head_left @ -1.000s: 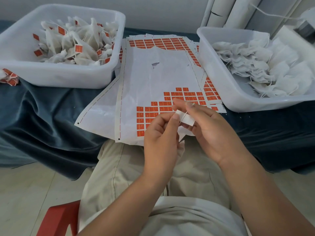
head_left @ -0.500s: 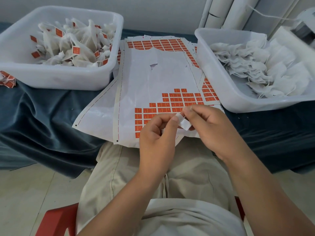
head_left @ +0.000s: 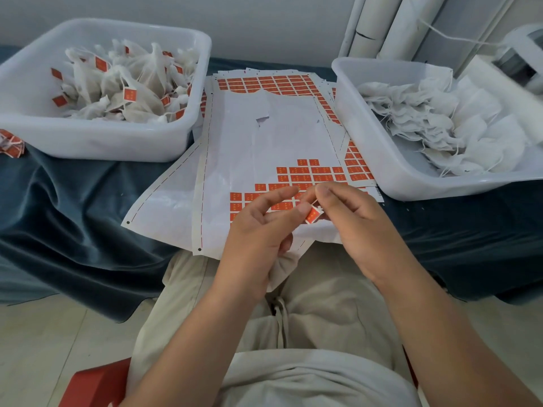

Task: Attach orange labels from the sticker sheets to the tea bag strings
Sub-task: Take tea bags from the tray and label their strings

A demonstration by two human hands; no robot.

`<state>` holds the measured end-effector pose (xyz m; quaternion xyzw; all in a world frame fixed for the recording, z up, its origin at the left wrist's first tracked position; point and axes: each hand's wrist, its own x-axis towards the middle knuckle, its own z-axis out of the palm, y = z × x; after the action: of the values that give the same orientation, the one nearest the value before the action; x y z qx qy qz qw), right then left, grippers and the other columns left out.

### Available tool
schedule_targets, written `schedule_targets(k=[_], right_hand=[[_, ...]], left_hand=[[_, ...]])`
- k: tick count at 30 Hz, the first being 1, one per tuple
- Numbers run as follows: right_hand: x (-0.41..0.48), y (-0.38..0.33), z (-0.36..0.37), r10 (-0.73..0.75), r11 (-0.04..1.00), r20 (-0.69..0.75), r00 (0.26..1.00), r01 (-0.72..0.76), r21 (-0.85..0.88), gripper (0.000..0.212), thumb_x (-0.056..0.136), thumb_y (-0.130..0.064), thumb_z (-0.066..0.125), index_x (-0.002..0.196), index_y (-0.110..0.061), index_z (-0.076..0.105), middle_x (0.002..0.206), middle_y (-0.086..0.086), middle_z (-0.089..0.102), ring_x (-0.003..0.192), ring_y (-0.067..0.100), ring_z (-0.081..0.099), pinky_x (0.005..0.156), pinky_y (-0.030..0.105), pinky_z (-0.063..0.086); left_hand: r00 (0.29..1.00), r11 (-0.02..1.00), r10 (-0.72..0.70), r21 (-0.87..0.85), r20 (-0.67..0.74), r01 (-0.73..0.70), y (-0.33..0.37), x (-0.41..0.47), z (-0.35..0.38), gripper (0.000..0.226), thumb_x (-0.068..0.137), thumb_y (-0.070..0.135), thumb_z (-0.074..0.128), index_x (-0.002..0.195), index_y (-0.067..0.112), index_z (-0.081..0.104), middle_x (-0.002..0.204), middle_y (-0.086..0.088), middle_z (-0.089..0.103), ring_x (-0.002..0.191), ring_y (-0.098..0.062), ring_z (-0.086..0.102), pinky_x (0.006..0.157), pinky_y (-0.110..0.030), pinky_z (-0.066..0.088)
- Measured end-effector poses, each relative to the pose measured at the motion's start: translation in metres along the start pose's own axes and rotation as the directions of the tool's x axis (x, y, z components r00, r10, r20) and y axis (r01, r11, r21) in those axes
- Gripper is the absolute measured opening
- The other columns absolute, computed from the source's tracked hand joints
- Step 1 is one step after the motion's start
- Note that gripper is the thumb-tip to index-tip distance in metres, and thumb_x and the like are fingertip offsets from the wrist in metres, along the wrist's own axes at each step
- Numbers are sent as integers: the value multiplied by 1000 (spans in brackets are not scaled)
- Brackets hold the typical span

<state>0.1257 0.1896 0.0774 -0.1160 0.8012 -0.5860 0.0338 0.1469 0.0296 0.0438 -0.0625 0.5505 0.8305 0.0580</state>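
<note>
An orange label (head_left: 312,214) sits pinched between my left hand (head_left: 258,230) and my right hand (head_left: 349,221), just above the near edge of the sticker sheets (head_left: 264,148). A white tea bag (head_left: 282,270) hangs below my left palm, over my lap, mostly hidden by the hand; its string is not visible. The top sheet is largely peeled white backing, with orange labels remaining near my fingers and along the far edge.
A white tub (head_left: 97,142) at left holds tea bags with orange labels on them. A white tub (head_left: 390,171) at right holds unlabelled tea bags. A dark blue cloth (head_left: 73,207) covers the table. A few labelled bags (head_left: 10,143) lie at the far left edge.
The label between my fingertips now shows its orange face instead of white. Both hands have stayed close together above the sheets' near edge; my left fingers have spread a little.
</note>
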Motion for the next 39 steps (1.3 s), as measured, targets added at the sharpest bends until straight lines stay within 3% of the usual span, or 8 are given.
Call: schedule_targets(k=[4,8,13,18,24,30,36,39], right_hand=[[1,-1,-2,-27,998,15,1000,28,-59,34,112,-37,46,101,-38,77,112,-19,74,114,-2,64,88,3,43],[1,2,-2,-26,997,13,1000,27,-71,31,109,-44,46,105,-44,76,115,-20,74,116,-2,65,91,15,47],[6,4,1,145,989,105,984,-147,9,46,96,-70,44,115,-38,72,112,-16,74,105,6,73,85,31,63],[1,5,0,-31,979,121,992,54,-197,25,104,-47,59,88,-33,72,84,-16,75,74,1,70,67,10,50],[0,9,2,-51,989,84,995,62,-138,34,109,-24,53,79,-31,67,75,-8,70,68,2,64,65,10,49],[-1,14,13,-41,994,86,995,49,-96,31,103,-38,45,79,-33,64,75,-3,67,67,6,61,65,12,47],[-1,17,11,-23,994,53,998,29,-102,45,106,-57,34,87,-35,69,85,-2,72,80,14,69,71,19,50],[-1,16,11,-4,995,61,998,10,-102,47,105,-58,32,86,-38,70,86,-3,72,81,12,69,72,19,50]], left_hand=[[999,997,12,71,44,-15,-2,2,-3,36,77,36,92,111,33,81,74,-7,65,52,-6,50,55,-14,46],[995,988,6,155,102,-22,0,0,-3,25,77,43,83,97,27,84,80,-1,76,58,-3,53,58,-12,46],[995,975,98,201,-29,-90,-2,-2,0,18,94,35,76,81,25,83,65,13,66,50,-1,48,49,-17,40],[983,951,164,277,-83,-135,1,-1,-3,20,99,32,71,81,29,80,74,11,70,55,0,53,53,-14,43],[995,949,95,305,-24,-83,6,2,-10,16,100,38,69,92,32,82,89,5,76,71,-4,61,59,-16,48],[992,962,123,246,-17,-115,9,1,-11,12,98,25,73,91,22,83,86,-3,77,71,-17,60,68,-31,50],[955,946,197,300,-223,-125,53,15,-35,13,98,24,72,88,25,81,85,7,79,75,-3,72,65,-15,55],[915,922,300,330,-271,-205,106,38,-55,4,92,25,78,90,25,82,87,4,79,75,-5,70,68,-19,58]])
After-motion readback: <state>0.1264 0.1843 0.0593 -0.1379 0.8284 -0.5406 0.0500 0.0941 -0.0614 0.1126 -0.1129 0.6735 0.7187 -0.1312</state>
